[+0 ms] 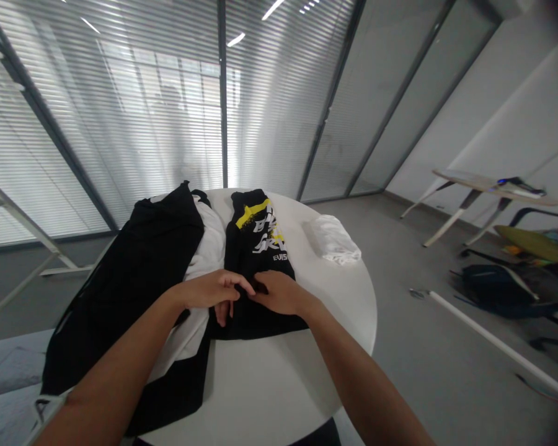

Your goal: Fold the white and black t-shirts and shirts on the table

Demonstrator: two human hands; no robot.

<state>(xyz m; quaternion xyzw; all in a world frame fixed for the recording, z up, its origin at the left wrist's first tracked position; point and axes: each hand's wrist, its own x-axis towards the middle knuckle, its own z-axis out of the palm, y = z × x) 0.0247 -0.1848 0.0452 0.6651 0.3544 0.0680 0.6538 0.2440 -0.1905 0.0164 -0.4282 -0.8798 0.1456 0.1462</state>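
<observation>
A black garment [242, 248], folded into a long shape with a yellow band and white lettering, lies flat on the round white table [260, 378]. My left hand [218, 291] is over the garment's lower left part, its index finger stretched to the right and other fingers hanging down apart. From the right, my right hand [276, 292] rests over the lower middle, thumb and fingers parted and pointing left. The fingertips of both hands nearly meet. No cloth shows gripped in either hand.
Left on the table are a large black garment [134, 266] and white cloth [209, 238]. A folded white bundle [332, 238] sits near the right edge. Beyond are blinds [167, 93], a wooden-topped table [474, 181], a chair [497, 288] and a white pole [497, 344] on the floor.
</observation>
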